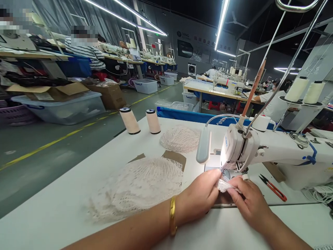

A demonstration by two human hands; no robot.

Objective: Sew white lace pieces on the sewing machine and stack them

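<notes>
My left hand (199, 196) and my right hand (251, 203) meet in front of the white sewing machine (275, 149), both pinching a small piece of white lace (223, 185) just below the needle area. A gold bangle (172, 216) sits on my left wrist. A large pile of white lace pieces (140, 185) lies on the table to the left of my left hand. A smaller lace pile (180, 139) rests farther back.
Two cream thread cones (129, 121) (153, 121) stand at the table's (65, 208) far left. Red-handled thread snips (273, 187) lie right of my right hand. The machine's lamp (203, 146) hangs over the table. Other people sit at benches beyond an aisle with boxes and bins.
</notes>
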